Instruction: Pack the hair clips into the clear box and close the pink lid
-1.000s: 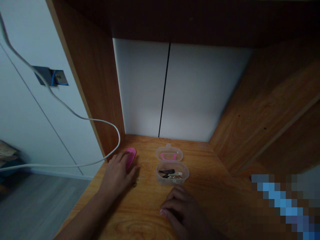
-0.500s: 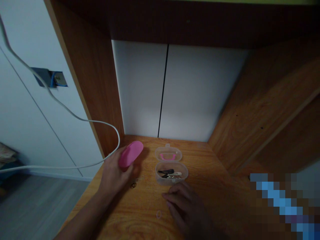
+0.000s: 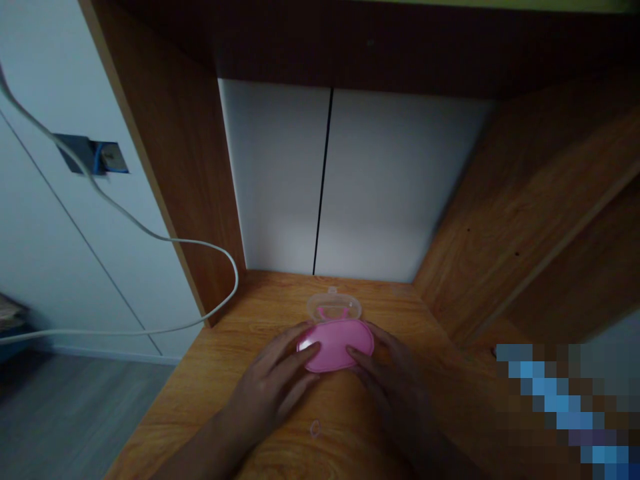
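Head view: pink lid (image 3: pixel 336 343) lies flat, long axis running left-right.

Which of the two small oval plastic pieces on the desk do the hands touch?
The pink one, nearer the person: left hand and right hand touch its edges. The clear one behind is untouched.

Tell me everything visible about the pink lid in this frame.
The pink lid is a smooth oval, plastic by its look. It lies flat, long axis sideways, over the wooden desk, meeting the clear flap behind it; what is under it is hidden. Fingertips of the left hand and right hand rest on its two ends.
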